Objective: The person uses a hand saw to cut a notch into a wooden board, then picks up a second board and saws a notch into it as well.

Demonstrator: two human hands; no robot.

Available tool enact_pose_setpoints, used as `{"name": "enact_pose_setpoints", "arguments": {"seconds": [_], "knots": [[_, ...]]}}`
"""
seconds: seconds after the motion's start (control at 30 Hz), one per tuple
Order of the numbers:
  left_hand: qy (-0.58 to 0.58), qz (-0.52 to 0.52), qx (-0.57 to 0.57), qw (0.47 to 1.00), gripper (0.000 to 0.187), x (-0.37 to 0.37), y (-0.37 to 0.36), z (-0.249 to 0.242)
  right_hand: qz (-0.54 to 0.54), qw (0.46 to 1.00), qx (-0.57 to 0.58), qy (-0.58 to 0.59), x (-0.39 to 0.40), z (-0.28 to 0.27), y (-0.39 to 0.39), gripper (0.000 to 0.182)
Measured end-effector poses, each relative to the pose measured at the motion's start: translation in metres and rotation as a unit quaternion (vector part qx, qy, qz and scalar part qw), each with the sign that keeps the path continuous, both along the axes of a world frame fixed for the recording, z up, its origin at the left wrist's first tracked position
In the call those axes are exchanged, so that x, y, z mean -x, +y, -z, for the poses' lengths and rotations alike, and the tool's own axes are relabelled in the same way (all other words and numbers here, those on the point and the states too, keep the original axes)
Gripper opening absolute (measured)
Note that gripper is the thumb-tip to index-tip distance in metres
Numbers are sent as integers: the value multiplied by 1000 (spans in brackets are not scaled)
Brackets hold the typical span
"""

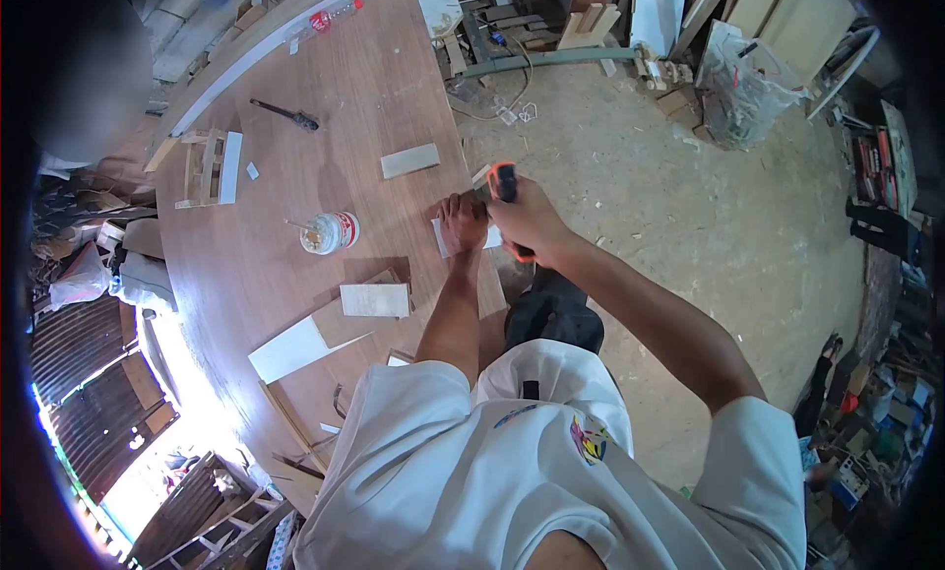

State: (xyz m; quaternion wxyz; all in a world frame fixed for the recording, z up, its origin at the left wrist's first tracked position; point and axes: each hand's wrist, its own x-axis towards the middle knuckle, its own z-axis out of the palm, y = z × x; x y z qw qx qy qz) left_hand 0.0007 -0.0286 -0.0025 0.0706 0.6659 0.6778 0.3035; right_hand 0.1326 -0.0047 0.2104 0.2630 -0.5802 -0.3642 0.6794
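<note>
My right hand is wrapped round the orange-and-black handle of a hand saw, just past the table's right edge. Most of the saw's blade is hidden. Close beside it, my left hand presses down on a small white board, its fingers curled over it. That board lies at the table edge, and part of it sticks out between my two hands. Another white strip rests on the table beyond my left hand.
On the brown table stand an open tub, a white block and a small wooden frame. A dark tool and a bottle lie farther off. A plastic bag stands on the floor among boards.
</note>
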Motion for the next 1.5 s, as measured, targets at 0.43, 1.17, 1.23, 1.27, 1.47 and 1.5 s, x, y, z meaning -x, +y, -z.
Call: {"name": "enact_pose_setpoints", "arguments": {"seconds": [0.43, 1.17, 1.23, 1.27, 1.47, 1.5], "knots": [[9, -7, 17, 1000, 10, -1, -5, 1, -8, 999, 37, -12, -18, -65, -14, 6], [40, 57, 25, 997, 19, 0, -4, -7, 46, 992, -72, -97, 20, 93, -4, 8], [51, 25, 59, 997, 18, -3, -7, -11, 26, 997, 39, -60, 19, 91, 18, 2], [50, 24, 59, 997, 18, -3, -5, -14, 25, 997, 40, -61, 19, 92, 30, 2], [9, 2, 34, 999, 13, -4, -3, -13, 18, 985, 172, -12, 25, 100, 73, 8], [8, 3, 33, 999, 13, -4, -3, -11, 15, 987, 157, -18, 25, 96, 65, 7]]}}
